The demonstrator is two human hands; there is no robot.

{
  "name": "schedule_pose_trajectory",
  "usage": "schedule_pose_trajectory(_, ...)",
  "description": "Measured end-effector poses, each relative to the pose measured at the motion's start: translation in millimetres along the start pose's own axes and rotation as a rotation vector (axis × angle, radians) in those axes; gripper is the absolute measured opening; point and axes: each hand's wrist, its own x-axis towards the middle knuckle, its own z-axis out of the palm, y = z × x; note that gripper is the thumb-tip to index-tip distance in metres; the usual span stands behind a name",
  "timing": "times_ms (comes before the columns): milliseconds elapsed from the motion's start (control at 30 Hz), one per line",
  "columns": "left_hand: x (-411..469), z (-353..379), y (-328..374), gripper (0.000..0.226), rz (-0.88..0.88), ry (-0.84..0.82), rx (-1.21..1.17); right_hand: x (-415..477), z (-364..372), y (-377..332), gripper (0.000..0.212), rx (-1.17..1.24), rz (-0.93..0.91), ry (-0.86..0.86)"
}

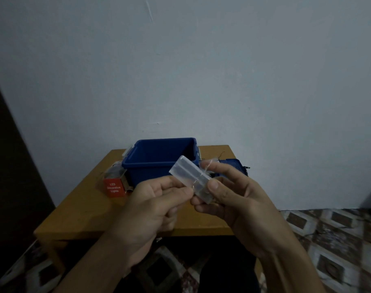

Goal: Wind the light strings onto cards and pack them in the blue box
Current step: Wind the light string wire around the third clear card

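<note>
Now the right grip point(233, 197) clamps the clear card point(186, 174); the left grip point(155, 201) pinches its light string point(196, 181), with the blue box point(150, 168) just beyond.

Hands raised, close together. Left hand point(157, 201) pinches thin wire point(196, 182), thumb against forefinger. Right hand point(231, 197) grips clear card point(186, 173), thumb on top.

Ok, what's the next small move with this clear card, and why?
Probably carry the thin wire round the clear plastic card once more: only a turn or two shows, the right hand holds the card, the left hand pinches the wire.
</note>
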Motion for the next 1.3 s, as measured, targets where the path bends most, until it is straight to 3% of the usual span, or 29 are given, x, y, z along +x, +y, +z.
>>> schedule_pose_trajectory(167,-1,-1,1,0.027,-0.011,0.003,0.019,1,0,2,0.022,0.007,-0.008,-0.026)
schedule_pose_trajectory(467,1,-7,3,0.026,-0.022,-0.060,0.063,1,3,3,0.010,0.014,0.010,0.031)
schedule_pose_trajectory(567,2,-5,1,0.013,-0.006,-0.024,0.098,1,4,2,0.017,0.021,0.004,0.072)
schedule_pose_trajectory(867,5,-7,-6,0.018,0.010,-0.014,0.236,1,0,-1,0.020,0.010,-0.047,0.084)
schedule_pose_trajectory(1200,13,-16,-2,0.036,-0.067,-0.077,0.331,1,-7,0,0.023,-0.005,-0.045,-0.031)
schedule_pose_trajectory(1300,15,-23,2,0.027,-0.087,-0.107,0.374,0,-11,0,0.029,-0.044,-0.020,-0.113)
